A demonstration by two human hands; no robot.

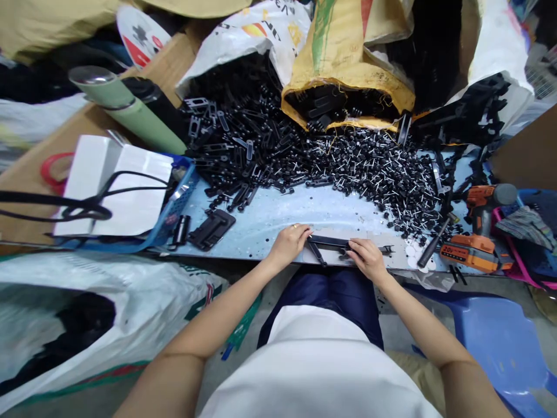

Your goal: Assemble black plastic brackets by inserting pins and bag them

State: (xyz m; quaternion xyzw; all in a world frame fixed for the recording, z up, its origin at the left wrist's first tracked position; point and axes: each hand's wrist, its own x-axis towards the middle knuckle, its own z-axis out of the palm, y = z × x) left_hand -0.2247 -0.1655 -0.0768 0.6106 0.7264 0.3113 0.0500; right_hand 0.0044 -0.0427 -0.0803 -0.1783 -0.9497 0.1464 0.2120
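Fingers of the left hand (289, 244) and right hand (368, 258) pinch a flat black plastic strip (331, 241) between them at the table (278, 215) edge; studded black parts (374, 168) lie heaped just beyond.

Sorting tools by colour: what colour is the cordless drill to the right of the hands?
Orange and black drill, clearest in the head view.

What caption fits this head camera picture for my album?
Left hand and right hand hold a long black plastic bar at a pale blue table's edge.
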